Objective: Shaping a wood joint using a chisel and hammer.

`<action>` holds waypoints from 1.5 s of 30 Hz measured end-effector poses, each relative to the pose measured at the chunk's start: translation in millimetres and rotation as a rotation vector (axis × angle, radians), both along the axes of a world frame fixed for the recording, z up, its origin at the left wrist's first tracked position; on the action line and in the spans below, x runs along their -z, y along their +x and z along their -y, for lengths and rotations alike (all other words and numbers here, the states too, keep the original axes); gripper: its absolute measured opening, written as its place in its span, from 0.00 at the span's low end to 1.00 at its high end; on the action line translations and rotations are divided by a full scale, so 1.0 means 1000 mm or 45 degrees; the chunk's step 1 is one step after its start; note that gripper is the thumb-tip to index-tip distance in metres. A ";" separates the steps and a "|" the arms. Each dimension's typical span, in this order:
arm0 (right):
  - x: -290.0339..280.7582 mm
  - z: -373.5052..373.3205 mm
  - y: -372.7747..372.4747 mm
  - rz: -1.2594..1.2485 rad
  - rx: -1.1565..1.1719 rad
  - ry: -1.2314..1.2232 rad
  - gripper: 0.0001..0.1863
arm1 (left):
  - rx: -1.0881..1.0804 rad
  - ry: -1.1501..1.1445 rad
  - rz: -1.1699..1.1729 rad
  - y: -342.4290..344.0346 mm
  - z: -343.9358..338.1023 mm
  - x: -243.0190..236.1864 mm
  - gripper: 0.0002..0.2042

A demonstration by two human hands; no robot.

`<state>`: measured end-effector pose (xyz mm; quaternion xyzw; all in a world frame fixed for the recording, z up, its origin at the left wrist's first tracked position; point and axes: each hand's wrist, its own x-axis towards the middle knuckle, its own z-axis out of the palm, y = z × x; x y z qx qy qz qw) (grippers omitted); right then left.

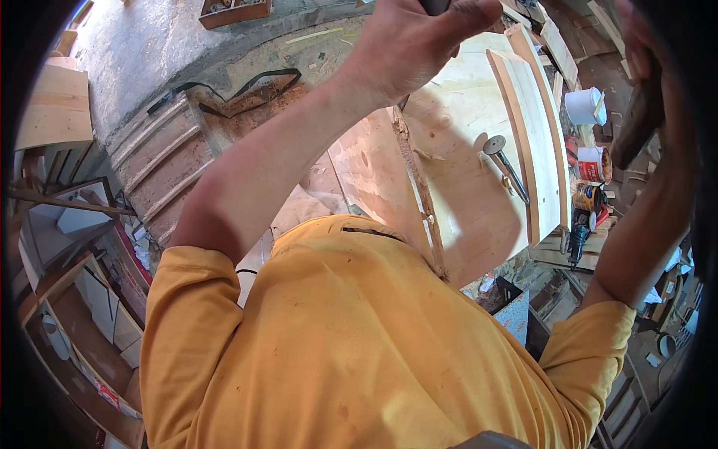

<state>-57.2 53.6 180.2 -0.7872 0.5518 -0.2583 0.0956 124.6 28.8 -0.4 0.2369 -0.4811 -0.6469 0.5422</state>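
Observation:
My left hand (422, 41) is raised at the top middle, fingers closed on a dark object mostly cut off by the frame edge. My right hand (647, 56) is high at the dim right rim, wrapped round a dark elongated tool (632, 127). Below them lies a pale plywood panel (456, 224) with a rough, splintered strip (415, 187) along its left part and two light battens (527, 150) along the right. A steel tool with a round, flat head (516, 176) rests on the panel.
Right of the panel stand a white bucket (583, 106), small tins (587, 196) and a teal power tool (576, 243). Wooden frames (82, 314) and a plywood piece (48, 105) are at left. A slatted piece (161, 168) and an open box (232, 11) lie on the concrete.

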 end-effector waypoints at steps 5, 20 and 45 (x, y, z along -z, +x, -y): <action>0.003 -0.003 0.028 -0.761 -0.150 0.071 0.09 | -0.045 -0.166 -0.065 -0.007 -0.003 0.004 0.21; 0.000 -0.009 0.059 -0.154 -0.041 -0.028 0.05 | 0.134 -0.125 0.248 -0.008 0.002 -0.007 0.17; 0.023 -0.010 0.013 -0.060 0.335 0.377 0.25 | 0.052 -0.995 0.140 -0.012 -0.034 0.012 0.18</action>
